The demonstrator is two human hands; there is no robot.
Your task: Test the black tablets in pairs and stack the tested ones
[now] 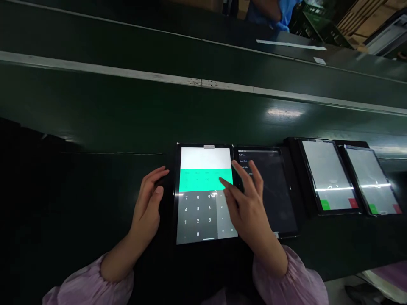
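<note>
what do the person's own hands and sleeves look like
The left hand and right hand are bare, with no gloves, rings or watch visible. Both sleeves are pale pinkish-purple, loose and puffy, gathered at the cuffs.

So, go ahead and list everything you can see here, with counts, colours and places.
Calculator tablet: 1, white, green and grey screen, centre
Dark-screen tablet: 1, black, just right of centre
Pale-screen tablets: 2, light grey with green and red blocks, right
Work surfaces: count unclear, dark green, under and beyond tablets
Pale rails: 2, whitish, beyond tablets
Long strip: 1, white, upper right
Small slip: 1, white, below the strip
Crate-like items: count unclear, green, top right
Co-worker: 1, blue clothing, top edge
Cloth: 1, purple, lower right
Sleeves: 2, lilac, bottom
Left hand: 1, bare, left of calculator tablet
Right hand: 1, bare, over calculator tablet
</note>
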